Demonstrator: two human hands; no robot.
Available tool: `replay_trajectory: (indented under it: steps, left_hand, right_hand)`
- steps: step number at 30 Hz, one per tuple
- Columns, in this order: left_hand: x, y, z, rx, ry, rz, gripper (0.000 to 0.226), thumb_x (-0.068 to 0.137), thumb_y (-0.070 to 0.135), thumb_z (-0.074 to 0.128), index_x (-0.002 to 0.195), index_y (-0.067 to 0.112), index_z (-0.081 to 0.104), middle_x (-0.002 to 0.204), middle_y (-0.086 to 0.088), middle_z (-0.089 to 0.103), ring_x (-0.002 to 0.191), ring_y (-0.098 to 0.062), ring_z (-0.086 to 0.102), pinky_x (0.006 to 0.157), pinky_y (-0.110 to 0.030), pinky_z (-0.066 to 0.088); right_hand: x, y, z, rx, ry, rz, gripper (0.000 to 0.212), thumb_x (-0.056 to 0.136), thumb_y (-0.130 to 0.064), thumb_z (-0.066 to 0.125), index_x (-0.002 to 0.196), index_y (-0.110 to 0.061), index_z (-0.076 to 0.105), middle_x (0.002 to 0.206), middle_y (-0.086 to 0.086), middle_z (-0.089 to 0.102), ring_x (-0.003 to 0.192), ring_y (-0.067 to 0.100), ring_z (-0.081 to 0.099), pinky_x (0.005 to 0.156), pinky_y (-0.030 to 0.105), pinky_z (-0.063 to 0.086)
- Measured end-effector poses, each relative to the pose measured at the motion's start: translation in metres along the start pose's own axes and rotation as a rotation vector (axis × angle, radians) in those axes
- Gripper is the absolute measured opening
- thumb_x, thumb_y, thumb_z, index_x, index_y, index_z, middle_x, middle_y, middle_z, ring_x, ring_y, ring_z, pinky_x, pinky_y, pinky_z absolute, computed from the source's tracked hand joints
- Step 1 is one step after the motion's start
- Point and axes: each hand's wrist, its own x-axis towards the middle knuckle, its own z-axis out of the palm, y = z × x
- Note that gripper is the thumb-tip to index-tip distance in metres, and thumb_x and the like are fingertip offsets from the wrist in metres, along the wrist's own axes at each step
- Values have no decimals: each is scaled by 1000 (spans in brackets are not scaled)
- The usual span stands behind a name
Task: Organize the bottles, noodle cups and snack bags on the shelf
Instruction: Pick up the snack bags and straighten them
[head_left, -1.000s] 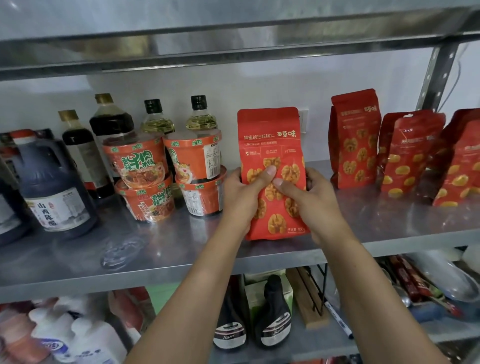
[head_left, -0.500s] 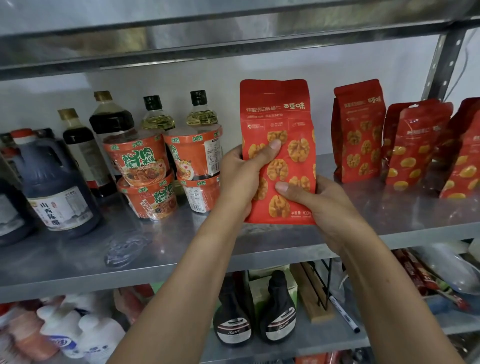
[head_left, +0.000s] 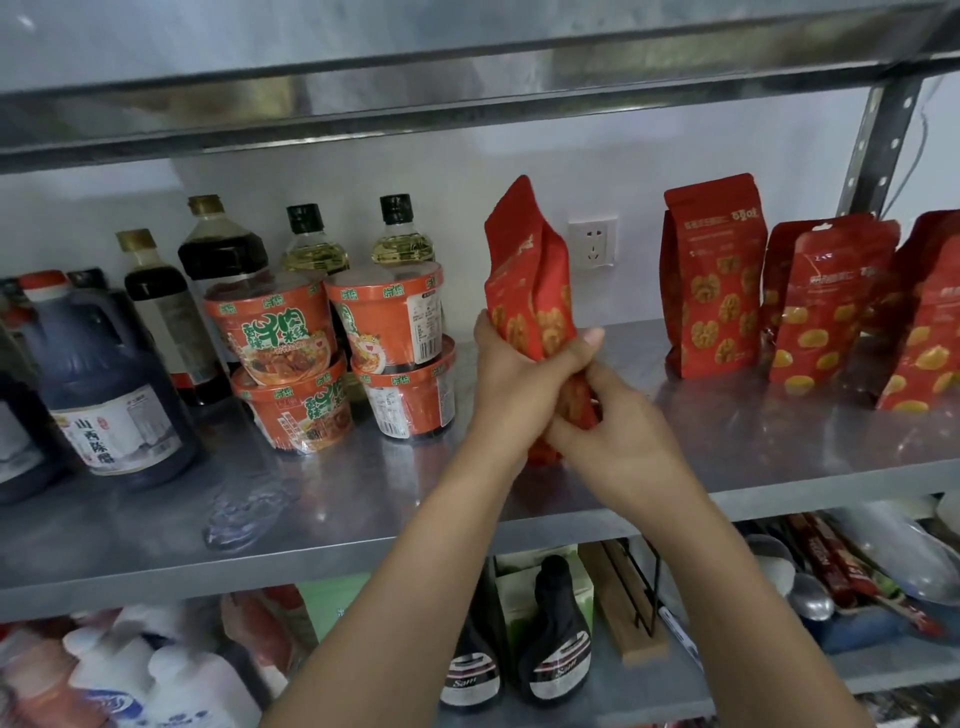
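We hold the red snack bag (head_left: 530, 291) edge-on above the shelf (head_left: 363, 493), between the noodle cups (head_left: 332, 358) and the standing bags (head_left: 714, 280). Left hand (head_left: 511, 384) wraps its middle, right hand (head_left: 618, 441) grips the bottom, forearms reaching up. Best we flatten the base, face it forward and stand it beside that row.

4 noodle cups (head_left: 270, 332), 2 oil bottles (head_left: 402, 244) w/ black caps, 2 dark sauce bottles (head_left: 223, 249) w/ gold caps, 1 big jug (head_left: 104, 384), min. 4 snack bags (head_left: 714, 291); far right unclear.
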Motion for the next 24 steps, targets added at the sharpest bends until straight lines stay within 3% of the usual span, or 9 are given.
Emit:
replay_trajectory:
  steps: [2, 4, 8, 11, 13, 16, 18, 20, 24]
  left_hand:
    - [7, 0, -9, -117, -32, -77, 68, 80, 35, 83, 136, 16, 50, 119, -4, 69, 106, -17, 70, 90, -32, 59]
    - [9, 1, -15, -210, -76, -116, 59, 84, 41, 77, 133, 15, 54, 117, -6, 72, 104, -20, 72, 92, -41, 59]
    - [9, -1, -12, -203, -48, -84, 50, 90, 34, 72, 132, 12, 56, 115, -8, 73, 102, -23, 73, 92, -44, 59]
    - [9, -1, -14, -229, -55, -75, 46, 90, 32, 71, 128, 10, 59, 113, -11, 74, 101, -26, 73, 92, -45, 59]
    - [9, 1, -18, -315, -103, -114, 48, 88, 37, 68, 126, 9, 60, 114, -13, 74, 102, -28, 73, 92, -44, 58]
    - [6, 7, -21, -455, -198, -195, 72, 77, 54, 63, 132, 7, 57, 122, -17, 70, 112, -32, 69, 100, -51, 53]
    - [5, 7, -21, -462, -219, -199, 79, 75, 57, 62, 135, 6, 55, 125, -18, 68, 114, -34, 67, 102, -54, 51]
    - [5, 5, -20, -448, -239, -203, 81, 75, 58, 62, 136, 6, 55, 127, -19, 67, 116, -35, 66, 104, -55, 49]
    - [4, 7, -19, -392, -274, -248, 83, 76, 63, 61, 137, 8, 54, 127, -17, 68, 116, -33, 67, 106, -55, 48]
  right_hand:
    - [-1, 4, -2, 313, -69, -41, 51, 88, -36, 70, 136, -39, 53, 109, -17, 71, 105, 7, 68, 93, 36, 55]
    - [2, 9, -3, 559, -64, -58, 39, 92, -21, 70, 123, -42, 60, 104, -23, 73, 104, -1, 68, 92, 25, 54]
    - [4, 10, 4, 693, -48, -100, 46, 93, -2, 65, 110, -44, 56, 95, -30, 73, 98, -6, 68, 79, 14, 54]
    - [3, 11, 2, 780, -53, -84, 38, 92, -8, 65, 111, -41, 58, 95, -27, 74, 97, -6, 69, 76, 12, 54]
    - [3, 14, -3, 822, -30, -32, 25, 88, -31, 66, 111, -41, 63, 99, -24, 74, 99, -4, 69, 80, 15, 56]
    - [1, 24, -9, 943, -96, 156, 56, 79, -56, 63, 125, -24, 65, 112, -3, 75, 107, 15, 71, 93, 37, 57]
    - [-3, 26, -11, 1096, -238, 251, 55, 85, -50, 58, 129, -17, 61, 119, 10, 73, 110, 28, 70, 91, 46, 58]
    - [-6, 26, -13, 1218, -324, 282, 50, 87, -43, 57, 127, -14, 59, 121, 15, 71, 109, 34, 70, 85, 46, 60]
    - [-5, 27, -13, 1251, -266, 274, 47, 83, -37, 63, 122, -10, 61, 114, 14, 74, 107, 32, 71, 82, 43, 61]
